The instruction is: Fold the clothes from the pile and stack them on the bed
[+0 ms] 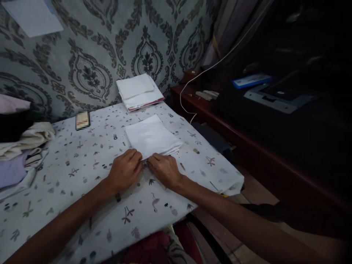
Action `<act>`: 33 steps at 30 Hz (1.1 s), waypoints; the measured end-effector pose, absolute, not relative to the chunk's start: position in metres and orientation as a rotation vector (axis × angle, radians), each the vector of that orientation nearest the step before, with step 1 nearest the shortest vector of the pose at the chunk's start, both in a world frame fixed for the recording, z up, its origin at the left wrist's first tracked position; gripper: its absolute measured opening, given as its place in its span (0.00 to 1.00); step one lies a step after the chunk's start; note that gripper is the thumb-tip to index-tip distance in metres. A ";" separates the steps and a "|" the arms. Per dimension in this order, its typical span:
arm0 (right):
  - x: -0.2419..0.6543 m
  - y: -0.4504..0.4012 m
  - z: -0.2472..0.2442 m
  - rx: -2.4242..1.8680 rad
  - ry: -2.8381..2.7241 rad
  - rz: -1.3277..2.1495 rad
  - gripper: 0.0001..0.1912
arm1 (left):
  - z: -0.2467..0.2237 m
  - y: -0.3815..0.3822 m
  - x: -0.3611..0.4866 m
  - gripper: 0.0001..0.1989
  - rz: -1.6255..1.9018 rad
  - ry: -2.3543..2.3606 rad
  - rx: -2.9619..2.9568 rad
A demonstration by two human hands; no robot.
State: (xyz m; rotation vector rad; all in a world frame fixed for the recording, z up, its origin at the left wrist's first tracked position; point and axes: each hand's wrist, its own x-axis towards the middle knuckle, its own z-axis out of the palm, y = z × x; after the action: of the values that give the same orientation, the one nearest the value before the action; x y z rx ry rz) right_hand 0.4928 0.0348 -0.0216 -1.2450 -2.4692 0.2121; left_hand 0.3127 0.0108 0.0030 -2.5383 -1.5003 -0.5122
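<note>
A folded white cloth (152, 135) lies flat on the patterned tablecloth (93, 157), with several layers showing along its right edge. At its near corner my left hand (126, 168) is closed, fingers curled on the cloth's edge. Close beside it, my right hand (165, 169) pinches the same near edge. The fingertips of both hands are partly hidden, and only a small gap separates the hands. Behind this cloth sits a stack of folded white cloths (139, 90) with a thin red edge near the bottom, apart from both hands.
A phone (83, 120) lies at the back left. Crumpled clothes (24, 146) are heaped at the left edge. Patterned wallpaper (90, 69) stands behind the table. On the right, a white cable (183, 90) hangs by a dark red wooden desk (233, 128) with a blue-edged object (251, 80).
</note>
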 end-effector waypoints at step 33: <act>0.527 0.057 -0.027 -1.140 -2.470 -0.114 0.08 | -0.005 0.012 0.337 0.15 -0.118 -1.245 -2.578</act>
State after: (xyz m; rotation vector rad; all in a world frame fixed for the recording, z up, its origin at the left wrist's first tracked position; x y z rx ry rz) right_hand 0.5270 0.0568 -0.0268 -1.1397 -2.4700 -0.1136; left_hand 0.3365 0.0118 -0.0051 -2.5784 -1.2451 -0.1182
